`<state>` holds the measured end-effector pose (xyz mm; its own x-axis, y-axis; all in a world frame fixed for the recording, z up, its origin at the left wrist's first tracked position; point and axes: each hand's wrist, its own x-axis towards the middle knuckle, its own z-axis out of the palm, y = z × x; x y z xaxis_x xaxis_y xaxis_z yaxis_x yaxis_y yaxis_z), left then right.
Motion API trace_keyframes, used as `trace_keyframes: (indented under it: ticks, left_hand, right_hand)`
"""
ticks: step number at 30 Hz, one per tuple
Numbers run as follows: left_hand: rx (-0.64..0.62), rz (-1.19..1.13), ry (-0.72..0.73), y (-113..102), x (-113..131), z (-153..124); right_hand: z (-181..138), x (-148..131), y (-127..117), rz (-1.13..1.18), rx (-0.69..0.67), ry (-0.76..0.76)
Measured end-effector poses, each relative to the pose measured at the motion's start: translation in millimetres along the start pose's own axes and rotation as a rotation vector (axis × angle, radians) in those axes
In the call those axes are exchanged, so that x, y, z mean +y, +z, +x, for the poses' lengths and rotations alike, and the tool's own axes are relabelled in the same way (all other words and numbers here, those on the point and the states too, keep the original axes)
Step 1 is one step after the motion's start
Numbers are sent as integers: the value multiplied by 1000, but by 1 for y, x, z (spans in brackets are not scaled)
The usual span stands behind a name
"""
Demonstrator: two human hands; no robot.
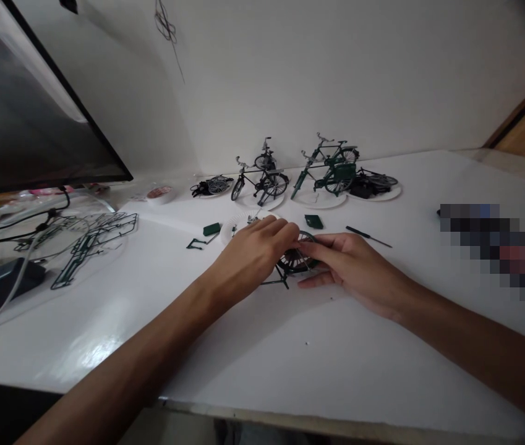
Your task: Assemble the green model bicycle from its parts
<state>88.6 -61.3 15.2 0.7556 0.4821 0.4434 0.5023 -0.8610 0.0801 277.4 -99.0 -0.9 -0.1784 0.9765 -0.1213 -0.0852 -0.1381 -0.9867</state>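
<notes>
Left hand (253,253) & right hand (355,269) fingers closed on mini bike wheel (296,259), screwdriver (368,237) just right of it. Prob. light, spokes fragile; grip rim.

Mid-bench work spot, with a row of models along the far wall

A wheel (295,258) stands on the bench (290,358) between the left hand (255,250) and right hand (352,266), which meet on it. A plate (232,227) lies just behind the left hand and a screwdriver (368,236) to the far right of the wheel. Two model bicycles (260,179) (329,167) stand on plates by the far wall. Part frames (90,244) lie left, below a monitor (25,117).
</notes>
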Motion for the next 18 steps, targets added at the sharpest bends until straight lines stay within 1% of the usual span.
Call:
trace_keyframes:
  ticks: [3, 6, 9, 11, 14, 16, 18]
  left_hand:
    - [0, -50, -11, 2, 0, 0]
    - [37, -125, -34, 6, -1, -2]
    - [57, -135, -57, 7, -2, -3]
    - [37, -78, -50, 5, -2, -3]
    - [-4, 60, 12, 2, 0, -2]
    - [-7, 145, 58, 1, 2, 0]
    - [2, 182, 79, 2, 3, 1]
  right_hand:
    - [0, 0, -1, 1, -10, 10]
    - [-1, 0, -1, 2, -10, 21]
    - [0, 0, -1, -4, -15, 20]
    - [0, -1, 0, -3, -12, 22]
    - [-1, -2, 1, -7, -10, 22]
    - [-3, -3, 3, -32, -15, 13]
    - [-5, -3, 4, -74, -21, 7]
